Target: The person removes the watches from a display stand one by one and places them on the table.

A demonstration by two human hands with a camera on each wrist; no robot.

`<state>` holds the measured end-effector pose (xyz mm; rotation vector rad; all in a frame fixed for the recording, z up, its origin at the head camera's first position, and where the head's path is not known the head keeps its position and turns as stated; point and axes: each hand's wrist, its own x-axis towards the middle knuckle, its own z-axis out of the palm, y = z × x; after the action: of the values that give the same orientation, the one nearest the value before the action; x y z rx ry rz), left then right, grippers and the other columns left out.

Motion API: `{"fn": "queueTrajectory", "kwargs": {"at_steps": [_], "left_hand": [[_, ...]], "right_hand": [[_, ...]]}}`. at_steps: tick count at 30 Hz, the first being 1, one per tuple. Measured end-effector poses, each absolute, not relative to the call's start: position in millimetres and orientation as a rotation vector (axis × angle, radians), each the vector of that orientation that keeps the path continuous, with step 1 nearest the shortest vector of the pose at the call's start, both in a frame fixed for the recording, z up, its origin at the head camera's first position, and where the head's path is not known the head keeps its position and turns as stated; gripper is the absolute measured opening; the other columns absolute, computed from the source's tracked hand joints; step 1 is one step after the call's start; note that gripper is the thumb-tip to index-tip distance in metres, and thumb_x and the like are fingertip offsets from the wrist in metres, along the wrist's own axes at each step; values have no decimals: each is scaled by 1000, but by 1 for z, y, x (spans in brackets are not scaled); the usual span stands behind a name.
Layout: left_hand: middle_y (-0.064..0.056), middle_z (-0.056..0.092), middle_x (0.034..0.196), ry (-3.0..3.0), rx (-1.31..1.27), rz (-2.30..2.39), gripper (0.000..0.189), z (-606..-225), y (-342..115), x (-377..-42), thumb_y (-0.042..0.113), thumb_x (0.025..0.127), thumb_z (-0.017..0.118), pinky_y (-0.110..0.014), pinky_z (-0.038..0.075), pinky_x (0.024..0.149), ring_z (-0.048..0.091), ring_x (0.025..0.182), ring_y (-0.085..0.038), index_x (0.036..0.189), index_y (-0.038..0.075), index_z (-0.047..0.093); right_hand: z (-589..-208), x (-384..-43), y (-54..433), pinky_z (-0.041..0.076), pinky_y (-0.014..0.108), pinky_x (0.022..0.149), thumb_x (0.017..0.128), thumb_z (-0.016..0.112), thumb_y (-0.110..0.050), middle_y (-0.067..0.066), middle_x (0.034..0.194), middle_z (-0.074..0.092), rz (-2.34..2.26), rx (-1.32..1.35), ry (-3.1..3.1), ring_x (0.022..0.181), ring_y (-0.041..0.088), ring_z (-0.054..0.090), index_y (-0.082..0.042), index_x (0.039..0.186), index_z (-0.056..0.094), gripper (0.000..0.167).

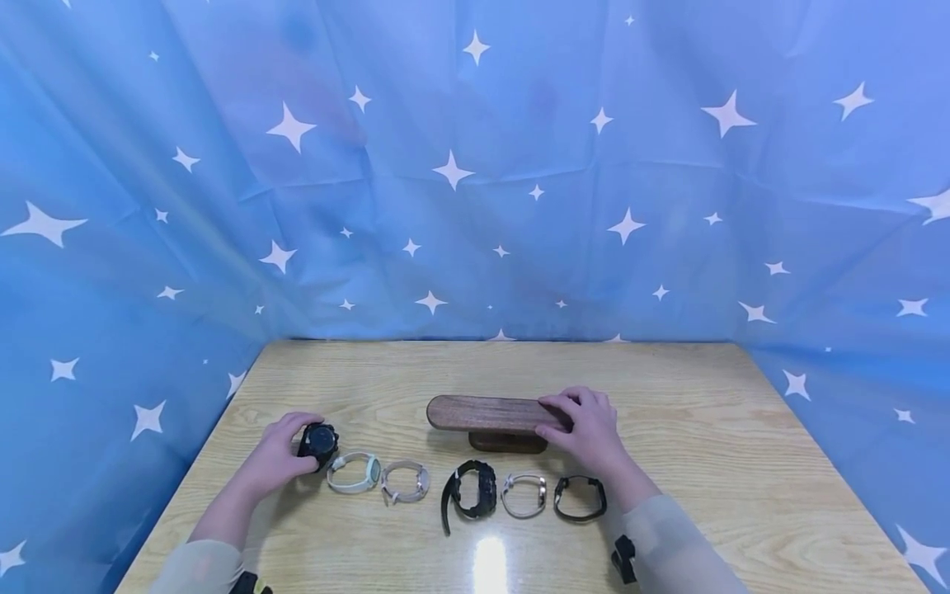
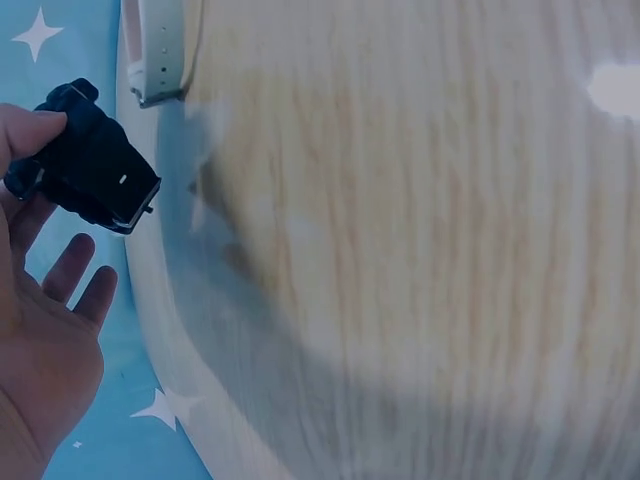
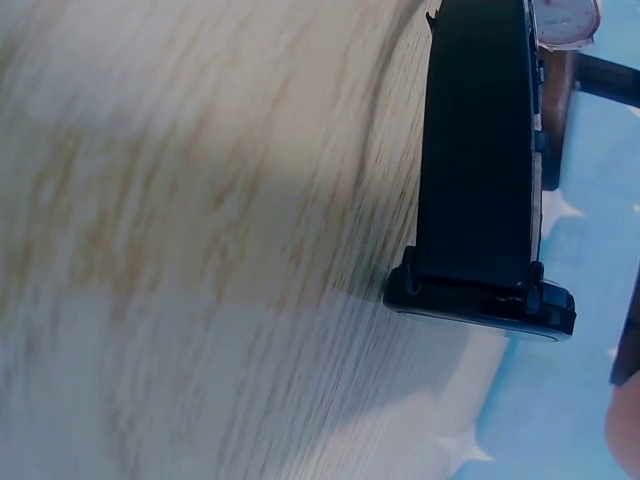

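In the head view my left hand grips a black wristwatch between thumb and fingers at the left end of a row of watches. The left wrist view shows the same black watch raised over the table's edge, its strap closed in a loop. My right hand holds the right end of a dark wooden bar stand, with the thumb on the near side and fingers on top. Only a fingertip of that hand shows in the right wrist view.
In front of the stand lie a mint-faced white watch, a greyish watch, a chunky black watch, a slim white watch and a slim black watch. They stand on a wooden table backed by a blue star-patterned cloth.
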<state>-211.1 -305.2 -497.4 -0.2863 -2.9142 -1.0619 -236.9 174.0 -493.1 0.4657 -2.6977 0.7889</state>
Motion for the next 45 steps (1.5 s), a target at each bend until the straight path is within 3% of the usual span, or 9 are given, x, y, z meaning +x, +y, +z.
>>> {"fn": "queueTrajectory", "kwargs": {"at_steps": [23,35,45], "left_hand": [[-15,49,124,-2942,-300,-920,59,-510,-317,-195,9,62,71,-46,36,82,40,106,-35,120,10,57],[-12,46,127,-2975,-289,-960,61,-512,-312,-193,8,63,70,-54,37,84,39,111,-37,122,13,56],[-9,46,128,-3007,-276,-975,60,-512,-309,-192,6,65,69,-51,38,84,39,109,-35,123,15,55]], "right_hand": [[-493,-234,171,25,55,91,75,76,-42,9,119,51,792,441,-2729,110,36,38,-25,117,65,46],[-488,-232,171,27,53,88,75,77,-40,9,118,52,795,435,-2716,108,34,39,-24,115,66,45],[-489,-232,172,27,53,88,74,77,-41,8,118,52,794,428,-2710,110,34,39,-24,115,66,45]]}}
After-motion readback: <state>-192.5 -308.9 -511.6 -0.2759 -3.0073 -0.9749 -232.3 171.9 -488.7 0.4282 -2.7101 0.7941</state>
